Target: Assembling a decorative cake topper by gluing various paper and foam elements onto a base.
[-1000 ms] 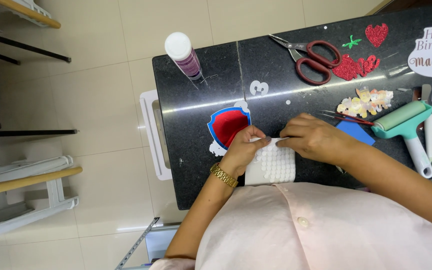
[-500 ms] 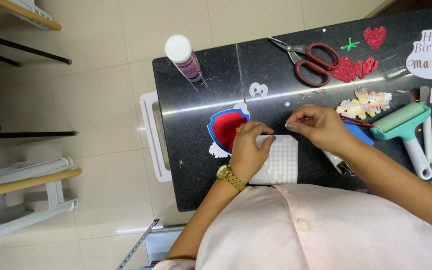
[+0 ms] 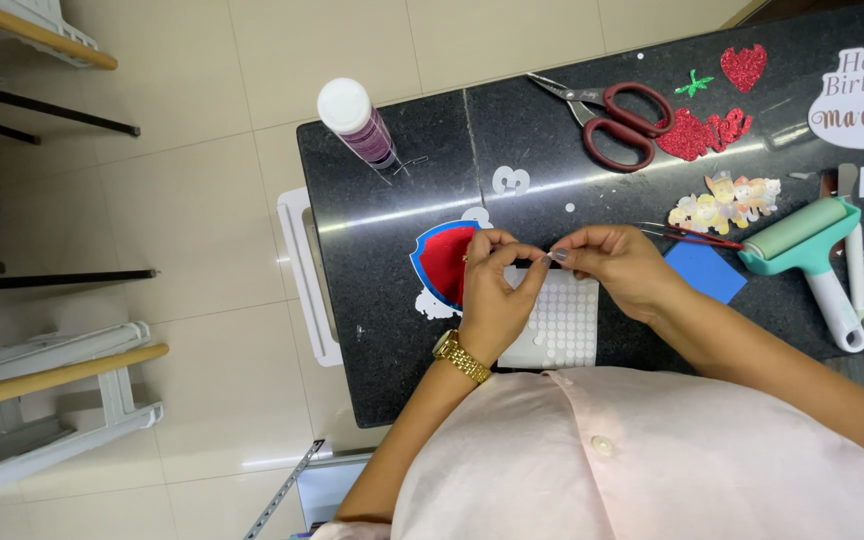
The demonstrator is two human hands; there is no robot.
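My left hand point(image 3: 492, 295), with a gold watch on its wrist, and my right hand point(image 3: 617, 265) meet fingertip to fingertip over the top edge of a white sheet of foam dots point(image 3: 564, 325). Between the fingertips is a tiny white dot, too small to make out clearly. The sheet lies flat on the black table point(image 3: 382, 330). My left hand partly covers a red shield cutout with a blue border point(image 3: 440, 262), which lies to the left of the sheet.
Red-handled scissors point(image 3: 617, 120), red glitter shapes point(image 3: 702, 135) and a white-capped bottle point(image 3: 357, 125) lie at the far side. Tweezers point(image 3: 687, 235), a blue square point(image 3: 704, 270), cartoon cutouts point(image 3: 727, 200) and a teal roller point(image 3: 802, 240) are to the right. A white tray point(image 3: 297, 280) hangs off the left edge.
Both hands lifted off the dot sheet, where they were pressing, and brought their fingertips together above its upper edge. The sheet now shows more.
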